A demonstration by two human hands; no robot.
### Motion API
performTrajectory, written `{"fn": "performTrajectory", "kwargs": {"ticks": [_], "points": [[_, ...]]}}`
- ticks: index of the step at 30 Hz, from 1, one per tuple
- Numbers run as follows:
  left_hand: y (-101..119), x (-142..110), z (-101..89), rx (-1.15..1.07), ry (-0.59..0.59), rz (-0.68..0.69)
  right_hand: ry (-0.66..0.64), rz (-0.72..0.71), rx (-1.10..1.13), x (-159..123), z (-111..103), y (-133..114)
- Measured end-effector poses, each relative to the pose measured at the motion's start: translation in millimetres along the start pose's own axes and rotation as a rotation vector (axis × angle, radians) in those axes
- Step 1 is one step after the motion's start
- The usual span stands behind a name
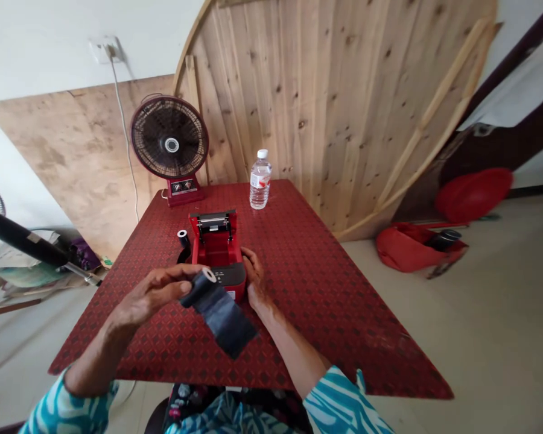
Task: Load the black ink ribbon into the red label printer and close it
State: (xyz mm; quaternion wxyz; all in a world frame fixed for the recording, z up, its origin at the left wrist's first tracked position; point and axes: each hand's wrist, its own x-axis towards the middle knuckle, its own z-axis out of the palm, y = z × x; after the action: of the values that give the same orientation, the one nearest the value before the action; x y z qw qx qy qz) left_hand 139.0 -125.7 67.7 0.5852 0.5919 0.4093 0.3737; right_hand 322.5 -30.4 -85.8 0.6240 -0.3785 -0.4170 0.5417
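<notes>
Your left hand [156, 293] grips a dark roll [200, 287] between thumb and fingers, just above the red table, with its pale core showing at the end. A wide, dark strip [222, 320] hangs loose from the roll, falling toward you and past the front of your right hand. Your right hand [253, 277] lies against the right side of a red compact printer [217, 241], its fingers curled over the edge. Whether it is gripping the printer or only resting there, you cannot tell.

The printer sits between your hands and slightly ahead of them, its cover tipped up and its red compartment open. Just ahead of your left hand, beside the printer, a smaller dark roll [183, 239] stands on end, touching nothing you can make out.

Farther ahead of your hands, a water bottle [260, 179] stands on the red table [326, 289], and a red-based desk fan [169, 137] stands beyond the printer. The bottle's label, the fan's controls, and the small markings on the printer's black front are too small to read, so no brand or writing can be made out. Off past your right hand, a red bag [416, 247] lies on the floor.
</notes>
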Motion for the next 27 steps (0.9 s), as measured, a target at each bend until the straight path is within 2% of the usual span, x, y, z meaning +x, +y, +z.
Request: {"fn": "performTrajectory", "kwargs": {"ticks": [2,4,8,12,19,22,27], "points": [[12.0,19.6,-1.7,0.279,-0.024,-0.045,0.01,-0.015,-0.016,1.6,0.2,0.1],[14.6,44.0,-3.9,0.489,-0.027,-0.048,0.01,-0.028,-0.027,2.9,0.1,-0.3],[0.0,87.8,-11.6,0.892,-0.029,-0.007,-0.018,-0.007,-0.021,2.1,-0.3,-2.1],[-6.3,107.2,-12.1,1.203,-0.055,-0.061,-0.024,-0.01,-0.028,-0.1,-0.3,-2.7],[9.2,106.4,-2.0,1.508,-0.092,-0.166,-0.021,-0.025,-0.018,0.1,0.2,-0.7],[8.1,106.7,-3.5,1.525,-0.095,-0.171,-0.017,-0.036,-0.024,0.5,-0.3,1.2],[-0.7,118.0,-5.9,1.503,-0.173,-0.164,-0.015,-0.034,-0.027,1.0,-1.0,3.5]]}}
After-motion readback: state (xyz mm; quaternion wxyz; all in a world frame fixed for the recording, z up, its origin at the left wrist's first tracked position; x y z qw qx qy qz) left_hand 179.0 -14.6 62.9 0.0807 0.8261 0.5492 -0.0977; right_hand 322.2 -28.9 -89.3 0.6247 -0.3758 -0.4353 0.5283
